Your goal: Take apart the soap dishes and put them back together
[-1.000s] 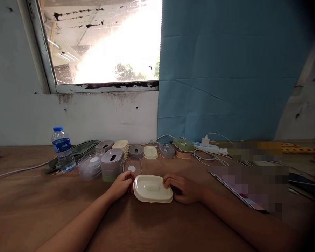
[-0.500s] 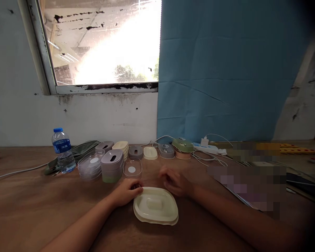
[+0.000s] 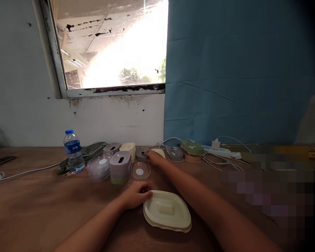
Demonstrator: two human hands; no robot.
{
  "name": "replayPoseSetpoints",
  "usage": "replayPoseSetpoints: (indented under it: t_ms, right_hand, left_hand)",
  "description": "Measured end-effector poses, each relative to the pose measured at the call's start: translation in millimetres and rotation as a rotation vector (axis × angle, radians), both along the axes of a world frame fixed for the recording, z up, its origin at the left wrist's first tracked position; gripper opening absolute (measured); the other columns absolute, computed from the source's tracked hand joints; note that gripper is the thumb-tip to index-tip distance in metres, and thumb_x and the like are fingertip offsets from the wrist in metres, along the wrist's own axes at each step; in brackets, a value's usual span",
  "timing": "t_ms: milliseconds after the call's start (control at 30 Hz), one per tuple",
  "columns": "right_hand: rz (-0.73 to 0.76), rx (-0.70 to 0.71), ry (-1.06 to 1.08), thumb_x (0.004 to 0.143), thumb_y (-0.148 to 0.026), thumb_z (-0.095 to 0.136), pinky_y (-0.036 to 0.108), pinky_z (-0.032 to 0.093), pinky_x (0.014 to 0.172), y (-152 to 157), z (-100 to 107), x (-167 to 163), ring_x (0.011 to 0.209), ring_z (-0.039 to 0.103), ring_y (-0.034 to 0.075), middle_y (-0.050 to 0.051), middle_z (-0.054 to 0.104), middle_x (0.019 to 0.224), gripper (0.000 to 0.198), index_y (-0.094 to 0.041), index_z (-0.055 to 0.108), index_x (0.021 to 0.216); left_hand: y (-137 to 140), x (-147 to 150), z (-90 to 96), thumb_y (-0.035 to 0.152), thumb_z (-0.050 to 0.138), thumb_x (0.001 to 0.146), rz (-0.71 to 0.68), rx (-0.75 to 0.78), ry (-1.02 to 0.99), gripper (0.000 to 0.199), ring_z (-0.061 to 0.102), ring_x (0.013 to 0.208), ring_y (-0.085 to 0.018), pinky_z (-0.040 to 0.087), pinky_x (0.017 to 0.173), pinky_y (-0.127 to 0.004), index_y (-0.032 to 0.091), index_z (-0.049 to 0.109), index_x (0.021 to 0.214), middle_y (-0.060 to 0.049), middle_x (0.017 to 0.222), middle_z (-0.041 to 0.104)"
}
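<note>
My left hand (image 3: 136,194) is closed at the upper left corner of a cream plastic lid (image 3: 170,210) with a raised block in its middle. The thumb rests over the rim. The lid lies flat on the brown table in front of me. Stretched forward, my right hand (image 3: 155,157) has its fingertips at the right side of a small grey slotted container (image 3: 141,153) by the wall. Those fingers look extended; no grip on the container shows. Behind this hand, a small cream container (image 3: 161,153) is partly hidden.
Left of my right hand stand a cream stack (image 3: 128,148), a lilac slotted stack (image 3: 120,167) and clear containers (image 3: 98,166). A water bottle (image 3: 74,154) is farther left. Grey (image 3: 174,153) and green-lidded (image 3: 192,147) boxes, a power strip (image 3: 217,151) and cables lie right.
My right hand has moved forward and left, from beside the cream lid to the grey slotted container. My left hand stays on the cream lid's corner. The view has shifted slightly left.
</note>
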State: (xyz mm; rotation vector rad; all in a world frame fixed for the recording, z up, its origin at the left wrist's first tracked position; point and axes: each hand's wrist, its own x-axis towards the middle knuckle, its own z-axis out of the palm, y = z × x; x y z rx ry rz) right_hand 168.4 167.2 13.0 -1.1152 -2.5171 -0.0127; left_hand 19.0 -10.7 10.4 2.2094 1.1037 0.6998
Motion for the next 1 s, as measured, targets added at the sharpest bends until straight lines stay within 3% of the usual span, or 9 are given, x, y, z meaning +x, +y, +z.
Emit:
replayPoseSetpoints:
  t_ms: [300,533,633,767,933,1000]
  right_hand:
    - [0.078,-0.034,0.002,0.086,-0.028,0.048,0.038,0.047,0.078,14.0,-7.4,8.3,0.092,0.055,0.018,0.006,0.054,0.109,0.025,-0.016,0.051,0.108]
    - [0.1,0.004,0.218,0.084,-0.027,0.05,0.038,0.047,0.078,7.6,16.5,18.7,0.088,0.058,0.017,0.007,0.059,0.103,0.025,-0.014,0.055,0.104]
    - [0.113,0.03,0.331,0.082,-0.028,0.052,0.035,0.047,0.079,-12.4,30.5,34.4,0.088,0.059,0.019,0.009,0.063,0.103,0.028,-0.015,0.059,0.105]
    - [0.174,0.017,0.4,0.08,-0.034,0.053,0.035,0.049,0.081,-61.1,43.6,67.2,0.095,0.059,0.021,0.006,0.063,0.107,0.033,-0.019,0.059,0.109]
    - [0.265,-0.11,0.311,0.076,-0.035,0.058,0.032,0.05,0.081,-126.0,48.2,114.4,0.093,0.061,0.02,0.003,0.065,0.105,0.031,-0.024,0.062,0.105]
    - [0.314,-0.148,0.263,0.076,-0.034,0.059,0.032,0.049,0.084,-143.5,44.8,130.3,0.097,0.06,0.02,0.003,0.065,0.106,0.03,-0.026,0.062,0.105]
  left_hand:
    - [2.0,-3.4,-1.5,0.028,0.049,0.075,0.017,0.069,0.03,0.022,0.047,0.063,-0.012,0.035,0.056,-0.019,0.013,0.064,0.08,-0.001,0.069,0.058]
    - [-2.9,1.0,-1.2,0.025,0.048,0.075,0.051,0.18,0.09,0.02,0.049,0.062,-0.012,0.035,0.057,-0.02,0.014,0.064,0.076,-0.002,0.068,0.059]
    - [-7.0,3.7,-2.5,0.024,0.047,0.074,0.057,0.221,0.122,0.019,0.05,0.062,-0.012,0.035,0.056,-0.02,0.015,0.064,0.074,-0.003,0.07,0.058]
    - [-8.3,8.0,-9.3,0.023,0.047,0.073,0.115,0.249,0.131,0.019,0.05,0.063,-0.013,0.034,0.056,-0.022,0.014,0.064,0.071,-0.004,0.069,0.059]
    - [-6.0,13.7,-10.0,0.029,0.041,0.08,0.202,0.199,0.047,0.032,0.047,0.054,-0.012,0.032,0.052,-0.023,0.013,0.059,0.06,-0.003,0.058,0.057]
    - [-4.6,13.8,-7.8,0.032,0.038,0.083,0.252,0.178,-0.066,0.033,0.051,0.058,-0.014,0.035,0.055,-0.023,0.014,0.059,0.065,-0.003,0.061,0.058]
